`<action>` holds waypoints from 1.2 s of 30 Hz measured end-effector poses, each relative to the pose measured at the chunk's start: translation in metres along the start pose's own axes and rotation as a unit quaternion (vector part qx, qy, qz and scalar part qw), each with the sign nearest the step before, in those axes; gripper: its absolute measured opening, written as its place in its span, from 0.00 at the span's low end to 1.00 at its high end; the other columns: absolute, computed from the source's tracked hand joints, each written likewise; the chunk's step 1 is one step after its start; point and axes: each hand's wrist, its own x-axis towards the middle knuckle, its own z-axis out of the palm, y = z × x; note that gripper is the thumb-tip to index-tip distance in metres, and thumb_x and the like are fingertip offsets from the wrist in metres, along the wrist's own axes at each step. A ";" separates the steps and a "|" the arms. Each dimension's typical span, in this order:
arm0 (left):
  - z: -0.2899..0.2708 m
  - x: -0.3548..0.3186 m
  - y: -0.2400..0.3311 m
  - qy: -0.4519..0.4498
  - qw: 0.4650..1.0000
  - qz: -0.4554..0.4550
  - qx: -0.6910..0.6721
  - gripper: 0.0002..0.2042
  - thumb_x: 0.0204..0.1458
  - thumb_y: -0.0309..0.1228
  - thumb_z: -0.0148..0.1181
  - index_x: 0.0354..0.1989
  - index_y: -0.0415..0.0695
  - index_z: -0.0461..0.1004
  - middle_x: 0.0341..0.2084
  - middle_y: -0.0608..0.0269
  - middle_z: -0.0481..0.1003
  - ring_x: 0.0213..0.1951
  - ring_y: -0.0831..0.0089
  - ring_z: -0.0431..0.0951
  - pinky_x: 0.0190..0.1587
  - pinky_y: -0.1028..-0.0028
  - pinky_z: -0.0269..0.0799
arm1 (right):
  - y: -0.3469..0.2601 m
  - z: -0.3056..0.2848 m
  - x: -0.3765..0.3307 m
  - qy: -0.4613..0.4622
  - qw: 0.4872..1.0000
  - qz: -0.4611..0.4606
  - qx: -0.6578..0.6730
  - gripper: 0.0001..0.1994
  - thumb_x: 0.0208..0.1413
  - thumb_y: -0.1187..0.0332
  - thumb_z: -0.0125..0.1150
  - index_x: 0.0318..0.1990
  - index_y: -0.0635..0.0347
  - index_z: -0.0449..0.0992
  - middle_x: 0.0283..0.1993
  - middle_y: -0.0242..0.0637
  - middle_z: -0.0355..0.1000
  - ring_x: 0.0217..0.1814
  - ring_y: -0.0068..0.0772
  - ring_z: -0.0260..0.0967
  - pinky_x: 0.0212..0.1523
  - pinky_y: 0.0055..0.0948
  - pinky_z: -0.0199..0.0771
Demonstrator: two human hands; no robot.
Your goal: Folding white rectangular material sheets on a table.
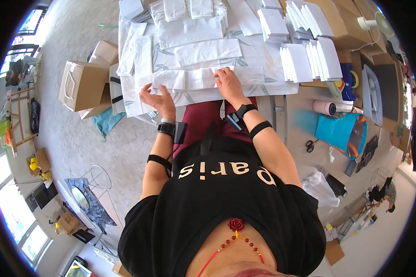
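A long folded white paper piece (189,79) lies along the near edge of the table (268,90). My left hand (156,99) curls at its left end, fingers bent over the edge. My right hand (228,82) presses flat on the paper's right part, fingers spread. More flat white folded pieces (203,50) lie just beyond it. Both wrists wear black bands with small devices.
Stacks of white folded bags (305,60) stand at the table's right. Cardboard boxes (81,83) sit on the floor at left. On the right are a blue bag (339,129), scissors (310,146), a tape roll (325,107) and a small fan (376,22).
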 end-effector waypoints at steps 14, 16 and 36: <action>0.049 -0.047 0.059 -0.444 0.859 0.242 -0.082 0.11 0.50 0.18 0.55 0.43 0.38 0.73 0.41 0.48 0.73 0.49 0.45 0.72 0.53 0.53 0.69 | 0.009 0.002 0.003 -0.013 0.999 0.011 0.033 0.14 0.52 0.75 0.67 0.46 0.58 0.73 0.47 0.45 0.70 0.52 0.53 0.72 0.53 0.44 0.74; 0.050 -0.046 0.057 -0.442 0.858 0.249 -0.085 0.12 0.49 0.18 0.56 0.43 0.38 0.73 0.41 0.48 0.73 0.49 0.45 0.71 0.53 0.53 0.69 | 0.011 0.004 0.004 -0.014 0.999 0.021 0.043 0.15 0.52 0.75 0.68 0.46 0.58 0.73 0.48 0.46 0.70 0.52 0.53 0.72 0.53 0.44 0.75; 0.050 -0.047 0.082 -0.444 0.844 0.284 -0.095 0.13 0.50 0.18 0.58 0.45 0.39 0.74 0.43 0.48 0.73 0.50 0.46 0.72 0.54 0.55 0.70 | 0.081 -0.066 -0.028 0.167 0.964 0.162 -0.130 0.17 0.53 0.68 0.71 0.48 0.59 0.73 0.49 0.46 0.72 0.53 0.53 0.71 0.52 0.45 0.73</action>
